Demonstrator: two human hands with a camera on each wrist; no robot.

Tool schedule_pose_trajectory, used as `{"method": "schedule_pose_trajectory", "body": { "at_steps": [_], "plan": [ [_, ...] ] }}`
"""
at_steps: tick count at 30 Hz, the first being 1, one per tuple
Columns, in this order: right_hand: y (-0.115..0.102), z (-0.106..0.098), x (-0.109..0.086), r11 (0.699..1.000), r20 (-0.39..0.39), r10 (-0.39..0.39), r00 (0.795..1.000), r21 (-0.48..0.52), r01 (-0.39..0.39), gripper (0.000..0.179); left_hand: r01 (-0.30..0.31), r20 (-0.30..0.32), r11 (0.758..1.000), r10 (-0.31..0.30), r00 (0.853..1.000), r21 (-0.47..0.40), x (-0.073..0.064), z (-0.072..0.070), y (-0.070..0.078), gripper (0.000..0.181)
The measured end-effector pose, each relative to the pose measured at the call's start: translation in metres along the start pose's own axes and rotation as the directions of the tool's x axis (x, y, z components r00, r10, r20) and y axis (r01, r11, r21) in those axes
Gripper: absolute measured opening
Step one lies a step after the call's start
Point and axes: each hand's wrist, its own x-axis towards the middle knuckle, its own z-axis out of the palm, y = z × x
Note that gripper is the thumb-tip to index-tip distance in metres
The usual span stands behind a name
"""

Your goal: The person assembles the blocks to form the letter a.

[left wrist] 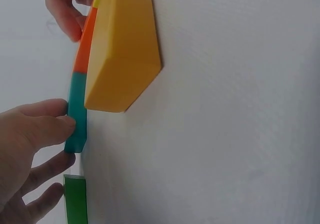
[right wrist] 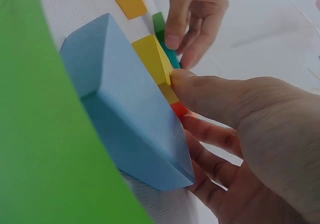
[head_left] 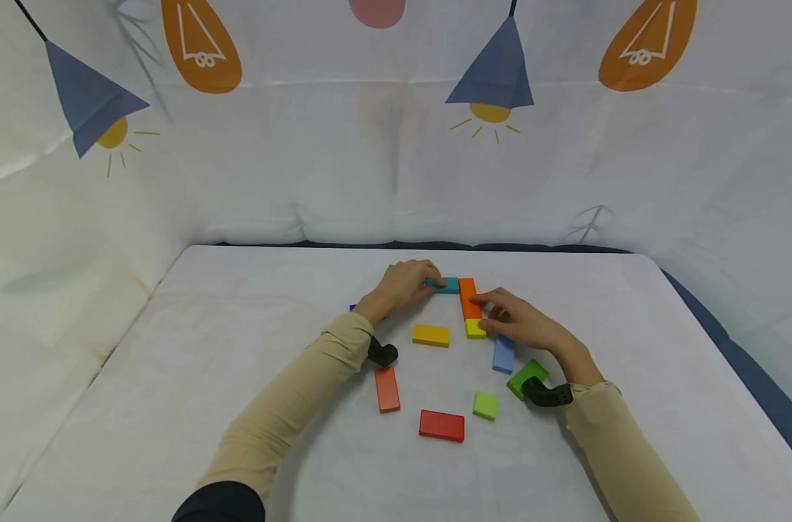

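Note:
My left hand [head_left: 404, 284] pinches a teal block [head_left: 447, 286] between thumb and index finger at its left end. The teal block meets the top of an upright orange block [head_left: 469, 301], making a corner. Below the orange one sits a short yellow block [head_left: 475, 330], end to end with it. At their right side, my right hand [head_left: 529, 324] touches the yellow block with its thumb and the orange block with its index finger. A light blue block [right wrist: 135, 103] lies under the right hand. Close by the left hand's other fingers is a green block [left wrist: 76, 199].
Nearer on the white table [head_left: 174, 362] lie an amber block [head_left: 431, 336], a coral block [head_left: 387, 390], a red block [head_left: 442, 425], a light green block [head_left: 485, 406] and a green block [head_left: 525, 377] beside the right wrist. A dark blue block [head_left: 353, 307] is mostly hidden behind the left wrist.

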Motion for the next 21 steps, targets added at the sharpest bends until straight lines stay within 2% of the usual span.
{"method": "schedule_pose_trajectory", "body": {
  "at_steps": [12,21],
  "plan": [
    [0.0026,0.0017,0.0009,1.000,-0.003,-0.003,1.000,0.006,0.003,0.047,0.025,0.007,1.000,-0.025,1.000,-0.004,-0.0011,-0.0013,0.0030,0.020],
    [0.0026,0.0006,0.0011,1.000,0.000,-0.005,1.000,-0.001,0.005,0.047,0.023,0.006,1.000,-0.023,1.000,-0.010,-0.0015,-0.0015,0.0038,0.022]
  ]
}}
